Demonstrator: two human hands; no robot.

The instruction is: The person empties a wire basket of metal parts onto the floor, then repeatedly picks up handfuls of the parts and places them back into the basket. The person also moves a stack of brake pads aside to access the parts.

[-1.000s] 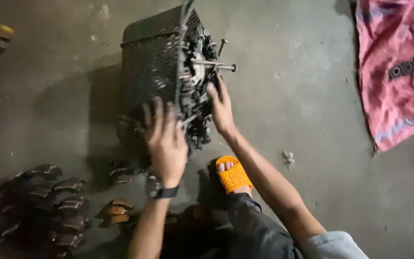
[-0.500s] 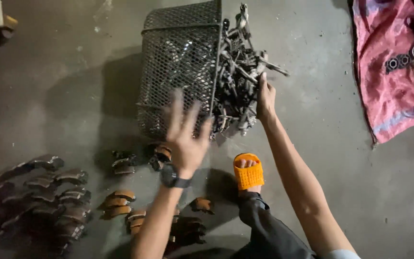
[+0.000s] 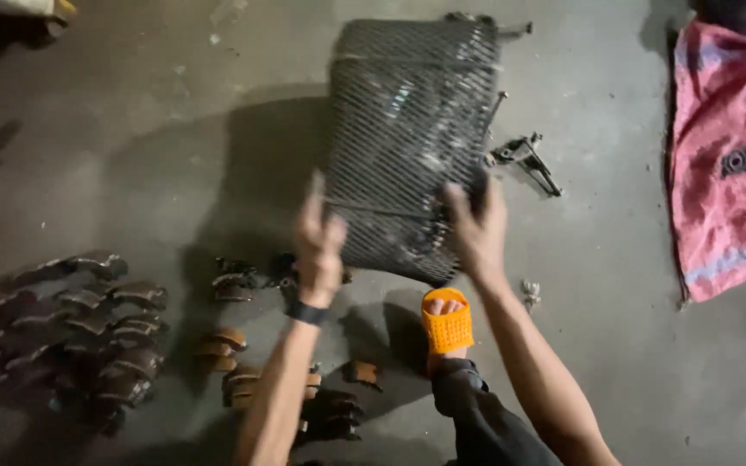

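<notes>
Item: black wire-mesh metal basket (image 3: 407, 129), overturned on the grey concrete floor (image 3: 174, 129), long axis running near to far.
Left hand (image 3: 317, 242): grip spread, flat on the near-left edge.
Right hand (image 3: 477, 229): grip spread, on the near-right corner.
Bearing: basket lies beyond both hands, equally close.

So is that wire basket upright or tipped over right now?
Tipped over: the wire basket shows its mesh underside, both hands on its near edge, left hand, right hand.
</notes>
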